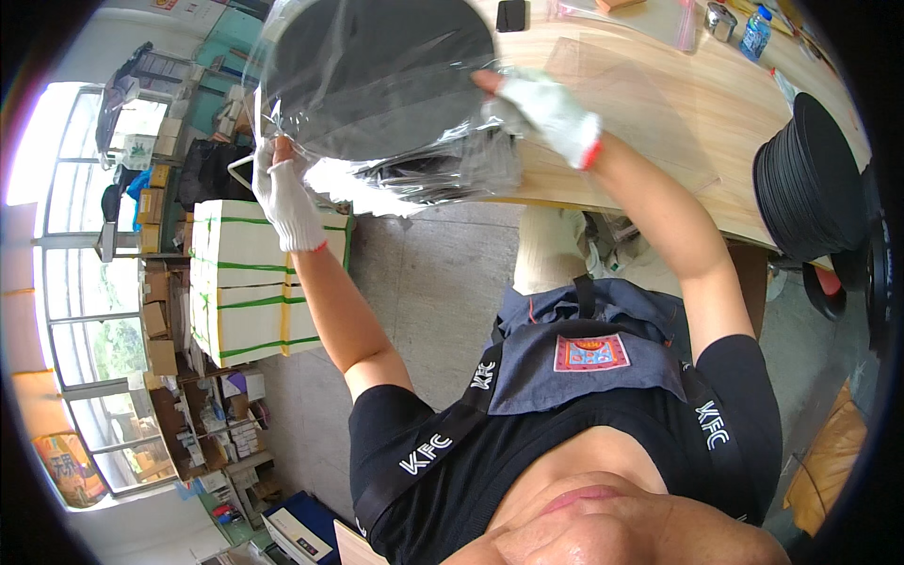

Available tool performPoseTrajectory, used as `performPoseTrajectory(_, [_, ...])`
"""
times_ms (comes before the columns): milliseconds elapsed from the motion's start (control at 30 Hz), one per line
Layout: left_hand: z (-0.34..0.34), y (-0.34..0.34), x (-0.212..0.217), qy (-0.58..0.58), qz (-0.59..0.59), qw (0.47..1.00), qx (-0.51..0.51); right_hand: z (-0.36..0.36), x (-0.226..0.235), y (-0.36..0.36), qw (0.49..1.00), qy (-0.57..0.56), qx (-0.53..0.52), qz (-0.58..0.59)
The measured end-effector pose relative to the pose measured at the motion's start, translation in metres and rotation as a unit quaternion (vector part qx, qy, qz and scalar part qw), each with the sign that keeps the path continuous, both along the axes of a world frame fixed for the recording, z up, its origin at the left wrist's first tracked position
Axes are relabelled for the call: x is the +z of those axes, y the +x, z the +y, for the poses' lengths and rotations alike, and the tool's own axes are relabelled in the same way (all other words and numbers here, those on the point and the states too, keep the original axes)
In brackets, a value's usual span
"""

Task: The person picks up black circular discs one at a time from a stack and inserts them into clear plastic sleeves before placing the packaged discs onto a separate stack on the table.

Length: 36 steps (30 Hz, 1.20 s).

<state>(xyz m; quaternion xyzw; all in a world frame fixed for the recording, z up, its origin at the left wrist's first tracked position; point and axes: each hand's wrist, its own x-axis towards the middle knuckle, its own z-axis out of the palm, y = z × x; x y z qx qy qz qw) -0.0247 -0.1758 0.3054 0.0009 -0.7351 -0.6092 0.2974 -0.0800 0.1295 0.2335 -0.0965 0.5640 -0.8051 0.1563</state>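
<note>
1. Head view: I am watching two gloved hands managing one black disc (377, 71) inside a clear bag (424, 132).
2. Progress: the disc is already lying within the film. Beneath it, a pile (428, 177) of dark, film-covered pieces is showing at the near side of the table (565, 28), suggesting several are done. At far right, a stack (796, 184) of black discs is standing apart, seemingly unbagged, and I am judging these as remaining. Whether the bag's mouth is sealed, I cannot tell.
3. Left hand (285, 198): thumb and fingers are closing on the bag's lower left corner, pinching film only, as far as I am seeing.
4. Right hand (551, 111): it is gripping the bag's right edge, thumb above and fingers below; whether the disc's rim is caught too, I cannot tell.
5. Relation: the disc is lying between both hands, mostly beyond the left fingertips, its right rim reaching the right thumb.
</note>
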Motion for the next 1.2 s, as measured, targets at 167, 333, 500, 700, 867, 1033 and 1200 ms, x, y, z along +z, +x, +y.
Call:
performPoseTrajectory(167, [-0.002, -0.023, -0.013, -0.595, -0.004, 0.797, 0.105, -0.057, -0.001, -0.021, 0.988, 0.118, 0.077, -0.057])
performPoseTrajectory(333, [-0.005, -0.037, -0.052, -0.489, -0.09, 0.865, -0.064, 0.035, -0.028, 0.014, 0.988, 0.102, 0.063, 0.099])
performPoseTrajectory(500, [0.003, -0.031, -0.045, -0.665, -0.041, 0.744, 0.044, 0.208, -0.041, 0.057, 0.717, 0.582, -0.25, 0.291])
performPoseTrajectory(700, [0.013, -0.038, -0.039, -0.605, -0.076, 0.792, 0.02, 0.383, -0.019, 0.093, 0.393, 0.826, -0.375, 0.146])
performPoseTrajectory(867, [0.006, -0.033, -0.033, -0.585, -0.113, 0.803, 0.009, 0.403, -0.022, 0.093, 0.397, 0.863, -0.306, 0.063])
performPoseTrajectory(1033, [0.0, -0.034, -0.039, -0.55, -0.086, 0.83, -0.001, 0.444, -0.04, 0.083, 0.285, 0.871, -0.294, 0.272])
performPoseTrajectory(1200, [-0.003, -0.02, -0.037, -0.474, -0.149, 0.868, -0.003, 0.453, -0.026, 0.142, 0.33, 0.804, -0.27, 0.413])
